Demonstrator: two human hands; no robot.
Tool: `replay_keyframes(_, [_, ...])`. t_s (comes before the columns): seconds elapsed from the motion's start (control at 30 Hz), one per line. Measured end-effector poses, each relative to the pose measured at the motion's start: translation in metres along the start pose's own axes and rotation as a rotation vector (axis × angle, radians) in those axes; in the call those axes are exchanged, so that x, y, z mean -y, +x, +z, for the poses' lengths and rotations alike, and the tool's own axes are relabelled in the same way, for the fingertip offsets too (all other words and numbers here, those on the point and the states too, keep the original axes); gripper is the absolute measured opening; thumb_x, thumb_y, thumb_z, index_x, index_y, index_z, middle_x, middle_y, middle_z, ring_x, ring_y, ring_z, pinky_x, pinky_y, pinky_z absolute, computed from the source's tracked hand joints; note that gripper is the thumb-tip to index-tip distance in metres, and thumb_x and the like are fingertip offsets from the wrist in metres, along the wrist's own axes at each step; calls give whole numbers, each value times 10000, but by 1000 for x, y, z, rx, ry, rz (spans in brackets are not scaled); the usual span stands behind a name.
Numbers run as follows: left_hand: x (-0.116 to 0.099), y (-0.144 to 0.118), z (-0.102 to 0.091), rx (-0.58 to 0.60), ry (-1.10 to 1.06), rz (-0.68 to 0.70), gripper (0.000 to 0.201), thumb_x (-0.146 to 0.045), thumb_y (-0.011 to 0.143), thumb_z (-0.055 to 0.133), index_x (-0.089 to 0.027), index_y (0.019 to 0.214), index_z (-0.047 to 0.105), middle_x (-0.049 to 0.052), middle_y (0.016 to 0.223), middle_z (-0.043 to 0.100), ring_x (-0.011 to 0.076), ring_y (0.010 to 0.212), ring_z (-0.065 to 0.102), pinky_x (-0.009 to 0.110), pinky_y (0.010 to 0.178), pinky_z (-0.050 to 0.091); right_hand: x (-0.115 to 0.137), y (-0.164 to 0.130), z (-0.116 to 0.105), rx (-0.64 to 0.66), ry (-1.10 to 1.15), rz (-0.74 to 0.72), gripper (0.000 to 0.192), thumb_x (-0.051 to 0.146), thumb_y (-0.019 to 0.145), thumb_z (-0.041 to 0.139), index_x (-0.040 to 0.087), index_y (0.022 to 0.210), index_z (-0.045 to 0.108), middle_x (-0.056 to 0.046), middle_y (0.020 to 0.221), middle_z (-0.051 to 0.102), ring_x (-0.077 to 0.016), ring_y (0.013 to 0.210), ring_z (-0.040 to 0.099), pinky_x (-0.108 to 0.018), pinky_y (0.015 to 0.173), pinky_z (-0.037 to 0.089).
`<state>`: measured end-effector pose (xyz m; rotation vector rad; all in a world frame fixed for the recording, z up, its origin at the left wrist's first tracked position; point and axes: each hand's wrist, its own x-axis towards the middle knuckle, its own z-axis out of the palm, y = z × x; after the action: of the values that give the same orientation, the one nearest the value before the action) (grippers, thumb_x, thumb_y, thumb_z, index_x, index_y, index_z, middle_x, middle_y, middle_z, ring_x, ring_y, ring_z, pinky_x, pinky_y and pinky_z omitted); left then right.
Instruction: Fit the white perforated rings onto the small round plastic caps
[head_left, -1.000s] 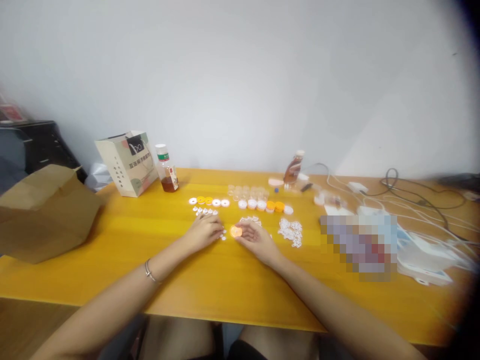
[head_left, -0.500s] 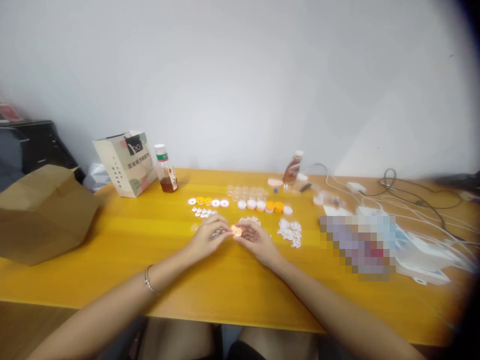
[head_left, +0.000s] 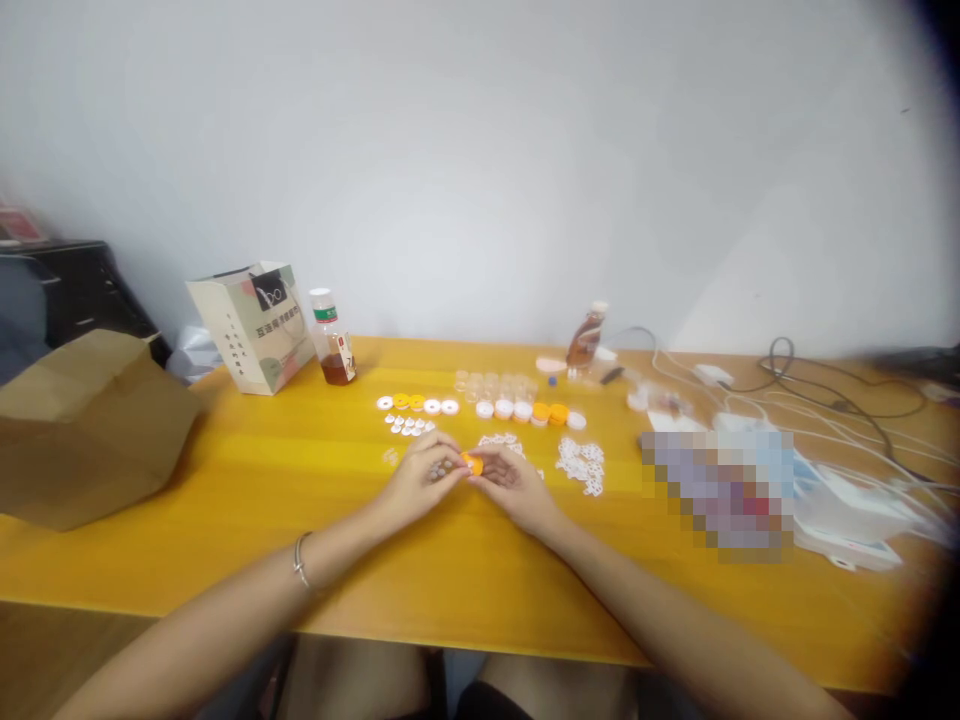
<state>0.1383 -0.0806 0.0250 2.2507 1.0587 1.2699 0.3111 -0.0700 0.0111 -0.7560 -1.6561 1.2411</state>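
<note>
Head view is showing a small orange cap (head_left: 472, 463) being pinched between the fingertips of the left hand (head_left: 420, 480) and the right hand (head_left: 510, 482), just above the yellow table (head_left: 247, 480) at mid-depth. Bare tabletop is lying open toward the near edge, while white rings (head_left: 580, 464) are sitting just right of the hands; writing on the paper bag (head_left: 255, 325) is staying unreadable.

The worktop (head_left: 225, 480) is a yellow wooden board. The landmark is the row of white and orange caps (head_left: 531, 411) in its middle. Left of this row lies a shorter row of flat rings (head_left: 417, 404), and farther left stand a bottle of brown liquid (head_left: 332, 337) and a paper gift bag (head_left: 253, 325). Just in front of the row lies a heap of small white pieces (head_left: 581, 465). Behind the row a second bottle (head_left: 586, 340) stands tilted. Right of the row lie white cables (head_left: 825, 420).
</note>
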Motion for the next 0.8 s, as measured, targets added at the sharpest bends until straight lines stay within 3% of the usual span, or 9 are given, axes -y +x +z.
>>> replay_keyframes(0.43, [-4, -1, 0, -14, -47, -4, 53, -224, 774, 541, -174, 784, 558, 47, 890, 551, 152, 860, 516, 300, 796, 407, 6, 0, 0, -31, 1, 15, 238, 301, 692, 634, 223, 907, 570, -12, 857, 605, -129, 810, 576, -276, 770, 462])
replay_keyframes(0.8, [2, -2, 5, 35, -193, -250, 211, -329, 737, 584, -168, 812, 470, -1, 770, 543, 109, 716, 533, 232, 663, 436, 7, -1, 2, -25, 42, 27, 248, 312, 672, 655, 221, 885, 566, -21, 873, 624, -145, 839, 593, -301, 806, 461])
